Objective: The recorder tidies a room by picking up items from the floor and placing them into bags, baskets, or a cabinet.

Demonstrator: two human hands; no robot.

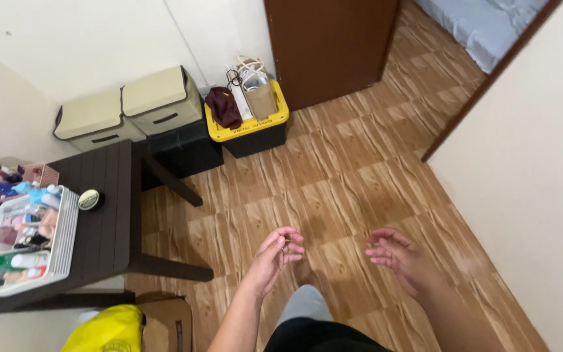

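Observation:
My left hand (pixel 276 254) hovers over the wood-pattern floor (pixel 333 176), fingers curled with the fingertips pinched together; a tiny dark thing may sit between them, too small to tell. A little to the right, my right hand (pixel 399 257) is held palm up with loosely bent, spread fingers and holds nothing. Neither hand touches anything else. Below them my leg in grey fabric (pixel 304 306) shows.
A dark slatted table (pixel 109 215) at left bears a white tray (pixel 66 238) of bottles and a round tin (pixel 90 199). Two beige storage boxes (pixel 131 111) and a black bin with yellow lid (pixel 255 127) line the back wall beside a brown door (pixel 327 45). A yellow bag (pixel 109 329) lies bottom left.

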